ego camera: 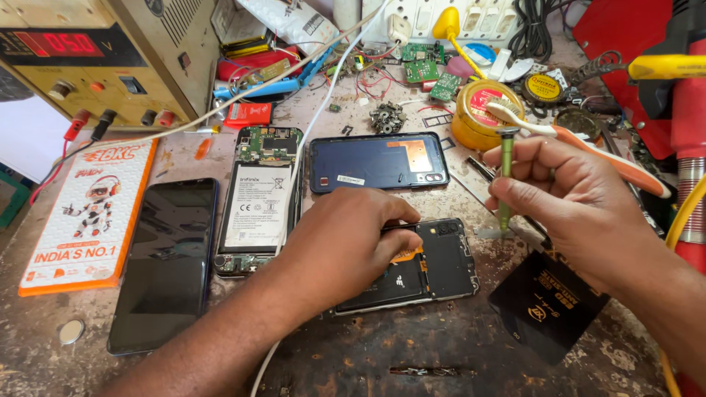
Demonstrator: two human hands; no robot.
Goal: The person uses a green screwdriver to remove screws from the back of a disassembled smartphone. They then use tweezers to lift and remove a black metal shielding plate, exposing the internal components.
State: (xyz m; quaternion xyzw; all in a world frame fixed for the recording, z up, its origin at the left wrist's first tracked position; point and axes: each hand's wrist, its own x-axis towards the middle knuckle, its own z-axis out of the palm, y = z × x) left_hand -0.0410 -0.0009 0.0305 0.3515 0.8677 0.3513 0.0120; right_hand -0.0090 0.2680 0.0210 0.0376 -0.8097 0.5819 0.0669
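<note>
While our left hand (334, 246) presses flat on the opened black phone (434, 265) at the bench's middle, fingers spread and gripping nothing, our right hand (566, 195) pinches a green screwdriver (505, 176) upright, tip just beside the phone's right edge. Behind lie a blue back cover (375, 162) and an exposed phone with its white battery (257, 206); at left, a dark phone (168, 261). A toothbrush (588, 143) crosses behind the right hand.

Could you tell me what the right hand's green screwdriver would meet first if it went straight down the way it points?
Likely the bench just right of the opened phone; the screwdriver in the right hand points there, though depth is unclear.
</note>
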